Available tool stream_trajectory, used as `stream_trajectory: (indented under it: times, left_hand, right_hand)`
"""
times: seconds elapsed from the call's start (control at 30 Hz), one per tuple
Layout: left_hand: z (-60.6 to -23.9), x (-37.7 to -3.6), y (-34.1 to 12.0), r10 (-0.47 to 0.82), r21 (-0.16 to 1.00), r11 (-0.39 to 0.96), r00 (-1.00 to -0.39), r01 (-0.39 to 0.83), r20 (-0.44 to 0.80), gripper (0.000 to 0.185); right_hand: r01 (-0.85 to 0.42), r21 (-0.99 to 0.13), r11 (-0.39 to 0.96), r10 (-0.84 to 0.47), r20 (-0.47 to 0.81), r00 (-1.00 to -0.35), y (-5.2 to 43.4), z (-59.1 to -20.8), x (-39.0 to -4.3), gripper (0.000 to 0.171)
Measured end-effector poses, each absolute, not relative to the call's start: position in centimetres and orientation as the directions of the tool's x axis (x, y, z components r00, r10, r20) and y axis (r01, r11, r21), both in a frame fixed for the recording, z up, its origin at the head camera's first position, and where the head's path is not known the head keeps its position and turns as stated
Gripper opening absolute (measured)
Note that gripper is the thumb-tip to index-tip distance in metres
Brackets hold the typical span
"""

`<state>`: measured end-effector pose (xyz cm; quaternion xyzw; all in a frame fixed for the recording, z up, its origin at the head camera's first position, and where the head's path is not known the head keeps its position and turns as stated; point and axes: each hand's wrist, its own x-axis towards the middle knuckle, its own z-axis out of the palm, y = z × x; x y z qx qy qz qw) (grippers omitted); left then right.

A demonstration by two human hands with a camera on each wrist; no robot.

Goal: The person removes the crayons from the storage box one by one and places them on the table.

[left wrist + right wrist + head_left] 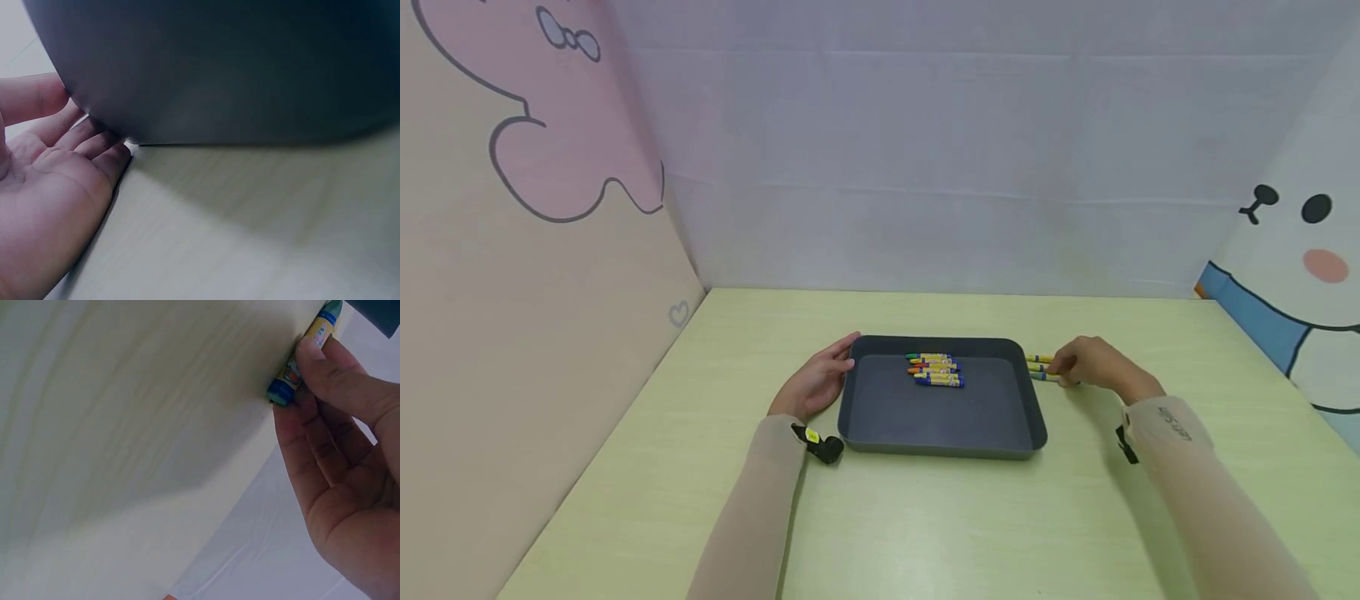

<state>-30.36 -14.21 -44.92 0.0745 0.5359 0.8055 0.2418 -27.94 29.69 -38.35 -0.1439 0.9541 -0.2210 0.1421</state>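
Note:
A dark grey tray (1000, 425) sits in the middle of the pale green table and holds several crayons (936, 369) in a row near its far edge. My left hand (817, 379) rests against the tray's left wall (219, 75), fingers relaxed along it. To the right of the tray lie a few more crayons (1037, 367) on the table. My right hand (1086, 362) is over them, and its thumb and fingers pinch one crayon (306, 353) with a yellow and blue wrapper.
Walls enclose the table on three sides: a beige and pink panel on the left, a pale one at the back, a cartoon panel (1300, 275) on the right. Bare tabletop (925, 525) lies in front of the tray.

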Motion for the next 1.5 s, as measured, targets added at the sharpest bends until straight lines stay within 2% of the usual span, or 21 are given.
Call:
stream_trajectory:
  times: [0.4, 0.77, 1.27, 1.5]
  left_hand:
    - [-44.9, -30.4, -14.3, 0.461, 0.908, -0.294, -0.877, -0.300, -0.140, 0.064]
    - [-45.0, -30.3, -14.1, 0.467, 0.898, -0.317, -0.874, -0.306, -0.133, 0.064]
    - [-45.1, -30.2, -14.1, 0.461, 0.905, -0.309, -0.879, -0.291, -0.125, 0.064]
    - [-45.1, -30.3, -14.1, 0.466, 0.904, -0.310, -0.876, -0.296, -0.127, 0.064]
  right_hand:
    - [-0.262, -0.483, 0.835, -0.380, -0.163, -0.911, 29.9, -38.5, -27.8, 0.020]
    - [-0.279, -0.475, 0.835, -0.388, -0.148, -0.910, 29.4, -36.8, -27.9, 0.020]
    - [-0.328, -0.510, 0.795, -0.422, -0.078, -0.903, 25.5, -34.3, -28.6, 0.025]
    - [-0.350, -0.520, 0.779, -0.457, -0.089, -0.885, 23.1, -33.9, -29.3, 0.027]
